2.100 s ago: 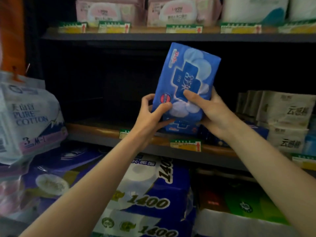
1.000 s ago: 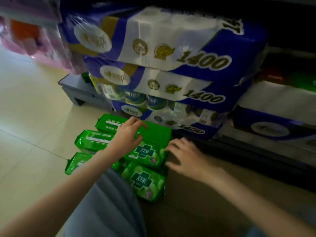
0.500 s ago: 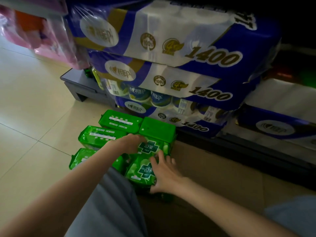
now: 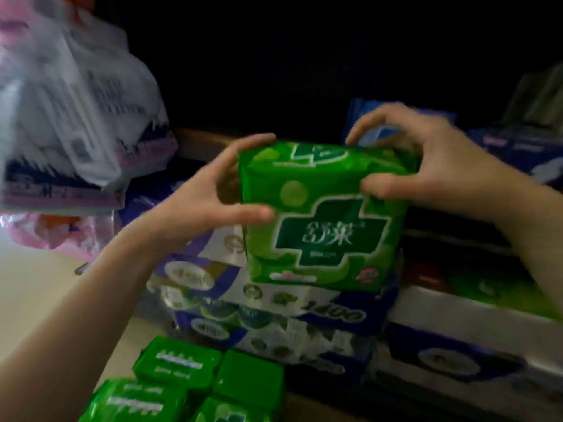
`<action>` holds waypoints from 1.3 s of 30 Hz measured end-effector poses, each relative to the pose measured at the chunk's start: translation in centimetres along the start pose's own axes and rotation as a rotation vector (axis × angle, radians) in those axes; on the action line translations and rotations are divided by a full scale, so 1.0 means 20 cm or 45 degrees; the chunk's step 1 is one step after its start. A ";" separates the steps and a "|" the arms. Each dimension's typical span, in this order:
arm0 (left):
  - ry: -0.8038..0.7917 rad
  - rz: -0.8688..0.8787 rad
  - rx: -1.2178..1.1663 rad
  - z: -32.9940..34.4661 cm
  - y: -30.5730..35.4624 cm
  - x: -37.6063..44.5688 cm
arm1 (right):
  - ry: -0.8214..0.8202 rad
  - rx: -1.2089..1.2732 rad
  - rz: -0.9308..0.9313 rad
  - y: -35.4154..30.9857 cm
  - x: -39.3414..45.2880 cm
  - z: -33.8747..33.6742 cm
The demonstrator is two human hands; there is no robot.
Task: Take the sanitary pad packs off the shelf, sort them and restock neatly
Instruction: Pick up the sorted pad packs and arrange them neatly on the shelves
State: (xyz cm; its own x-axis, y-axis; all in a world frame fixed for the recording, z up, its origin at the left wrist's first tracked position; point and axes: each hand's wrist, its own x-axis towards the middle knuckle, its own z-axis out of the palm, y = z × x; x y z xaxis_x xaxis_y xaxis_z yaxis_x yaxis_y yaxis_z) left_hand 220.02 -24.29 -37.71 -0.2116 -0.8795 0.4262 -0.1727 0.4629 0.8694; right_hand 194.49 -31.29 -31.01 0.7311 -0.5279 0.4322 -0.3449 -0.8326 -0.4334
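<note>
Nearest, floor packs: green pad packs on floor [image 4: 179,365], bottom of frame, lying flat in a tight cluster, touching each other; about four partly visible, lowest ones cut off by the frame edge.
Floor: pale tiles [image 4: 36,296], lower left.
Left forearm: comes in from bottom left, rising toward centre.
Left hand: left hand [image 4: 207,202] at the left edge of the held pack; thumb lies on the front face, index finger reaches over the top left corner, fingers spread and curved, pinching that edge.
Held pack: green pad pack [image 4: 320,217], mid-frame, in the air between both hands, roughly upright, front face with dark green cross logo toward the camera; a second green pack seems to sit behind it, cannot tell for sure.
Right hand: right hand [image 4: 426,166] on the top right corner; thumb pressed on the front, fingers curled over the top, grip closed on the pack.
Behind/below pack: toilet roll bales [image 4: 274,303], blue and white wrap with "1400" print, stacked.
Right side: more wrapped bales [image 4: 457,333], blurred.
Left side: white and pink hanging bags [image 4: 70,117], motion-blurred.
Farther: shelf edge [image 4: 201,141], wood-toned, level with the hands; blue pad packs [image 4: 518,150] on it behind the right hand.
Farthest: shelf interior dark, contents cannot tell.
</note>
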 end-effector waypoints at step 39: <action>0.009 -0.323 1.925 -0.05 -0.18 1.38 | 0.062 -1.336 0.592 0.62 0.62 -0.23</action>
State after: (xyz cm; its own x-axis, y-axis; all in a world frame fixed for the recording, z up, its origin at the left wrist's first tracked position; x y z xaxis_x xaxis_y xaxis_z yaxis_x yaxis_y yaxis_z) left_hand 215.74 -50.27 -28.81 -0.0226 -0.9487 0.3154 -0.9898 -0.0232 -0.1407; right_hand 196.65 -48.94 -27.39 0.3888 -0.8080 0.4427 -0.9129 -0.2729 0.3037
